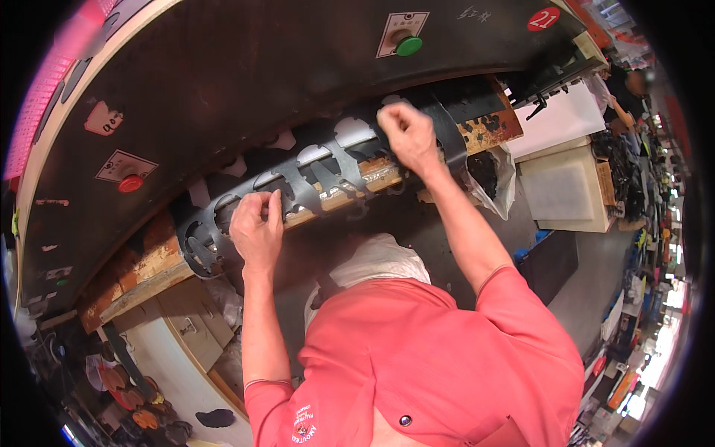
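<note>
A dark, flexible sheet (344,165) full of cut-out holes lies along a worn wooden ledge in front of me, its near edge hanging in loops. My left hand (257,227) is at the sheet's left part, fingers curled and pinching its near edge. Toward the right end, my right hand (408,138) is raised over the sheet with its fingers curled together. Slight blur there hides what, if anything, sits between those fingers. Pale patches (354,132) show through several of the holes.
A large black machine front (275,67) overhangs the ledge, with a green button (409,46) and a red button (131,183). At right stand a pale cabinet (562,186) and an open bag of black scraps (491,179). Another person (624,93) is at far right.
</note>
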Motion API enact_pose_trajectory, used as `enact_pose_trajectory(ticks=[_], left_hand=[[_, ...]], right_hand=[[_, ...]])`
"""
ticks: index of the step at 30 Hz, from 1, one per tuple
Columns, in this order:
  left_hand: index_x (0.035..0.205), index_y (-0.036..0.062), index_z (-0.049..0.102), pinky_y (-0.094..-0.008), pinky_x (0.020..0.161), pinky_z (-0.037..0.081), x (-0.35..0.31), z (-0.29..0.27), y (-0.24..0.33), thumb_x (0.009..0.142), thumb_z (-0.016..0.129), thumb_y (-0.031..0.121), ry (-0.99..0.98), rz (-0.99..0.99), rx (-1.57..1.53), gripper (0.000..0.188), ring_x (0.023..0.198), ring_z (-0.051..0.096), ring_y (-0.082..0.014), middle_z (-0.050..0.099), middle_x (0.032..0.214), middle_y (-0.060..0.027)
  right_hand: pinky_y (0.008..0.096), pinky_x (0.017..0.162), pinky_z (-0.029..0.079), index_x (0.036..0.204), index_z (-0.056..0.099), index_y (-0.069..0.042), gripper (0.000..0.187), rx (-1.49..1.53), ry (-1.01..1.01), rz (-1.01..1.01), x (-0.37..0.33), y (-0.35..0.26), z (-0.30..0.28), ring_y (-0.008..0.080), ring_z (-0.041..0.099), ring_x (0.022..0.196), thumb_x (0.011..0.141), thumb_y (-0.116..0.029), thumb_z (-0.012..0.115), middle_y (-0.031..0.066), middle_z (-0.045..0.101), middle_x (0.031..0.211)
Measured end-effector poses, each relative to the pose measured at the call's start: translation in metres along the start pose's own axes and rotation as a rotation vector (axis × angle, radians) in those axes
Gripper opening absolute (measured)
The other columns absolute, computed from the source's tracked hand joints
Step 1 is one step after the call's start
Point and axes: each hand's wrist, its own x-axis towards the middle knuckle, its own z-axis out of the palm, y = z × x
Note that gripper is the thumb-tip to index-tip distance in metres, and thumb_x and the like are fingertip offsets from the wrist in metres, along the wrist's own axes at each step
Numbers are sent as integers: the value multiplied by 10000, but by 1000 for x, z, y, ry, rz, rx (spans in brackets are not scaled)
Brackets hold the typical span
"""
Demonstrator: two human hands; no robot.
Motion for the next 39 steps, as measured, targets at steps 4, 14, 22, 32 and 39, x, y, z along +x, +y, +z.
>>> enact_pose_trajectory(ticks=[4,14,22,32,39], left_hand=[[870,57,674,-395,669,477,2,-2,3,902,821,98,-10,4,-3,156,684,639,-261,664,792,-67],[834,82,670,-416,726,458,1,-7,4,885,828,121,-59,83,18,171,775,617,-265,663,796,-41],[785,77,640,-432,712,445,0,-9,7,872,825,116,-90,42,-15,208,767,599,-301,640,767,-67],[885,29,751,-436,747,550,51,-43,13,915,797,155,-439,-227,-103,137,826,691,-359,727,879,-132],[1261,-55,700,-461,1080,507,156,20,-36,1025,652,93,-142,-66,-109,283,1229,660,-429,700,1299,-270]], right_hand=[[292,583,448,939,735,-1,134,-89,-25,-246,-12,16,8,106,515,593,952,-131,767,48,582,693],[334,634,497,929,749,-21,143,-61,-54,-142,-13,13,6,180,601,641,933,-164,757,76,650,739],[232,604,441,954,750,15,149,-10,-80,-87,-15,19,2,29,503,654,971,-132,766,-32,602,700],[410,805,570,1095,748,18,336,-209,-215,-192,32,-36,12,323,717,875,892,-245,798,184,732,1003],[472,1150,475,1471,595,-13,799,-286,-544,-496,97,-49,87,449,530,1370,801,-342,879,288,538,1504]])
